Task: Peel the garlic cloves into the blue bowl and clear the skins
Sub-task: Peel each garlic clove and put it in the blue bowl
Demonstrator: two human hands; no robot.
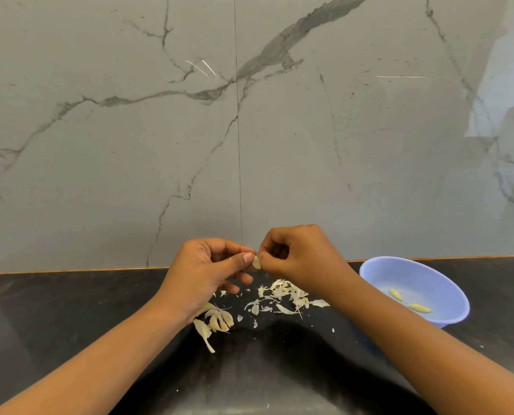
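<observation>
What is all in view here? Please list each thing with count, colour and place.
counter: one, black, foreground.
wall: one, grey veined marble, behind.
blue bowl: one, light blue, on the counter, right.
peeled cloves: two, yellow, inside the blue bowl.
held clove: one, pale, above the counter.
unpeeled cloves: several, cream, beside the left wrist.
skins: many, whitish, scattered mid-counter.
left hand: one, pinches the held clove.
right hand: one, pinches the held clove.
</observation>
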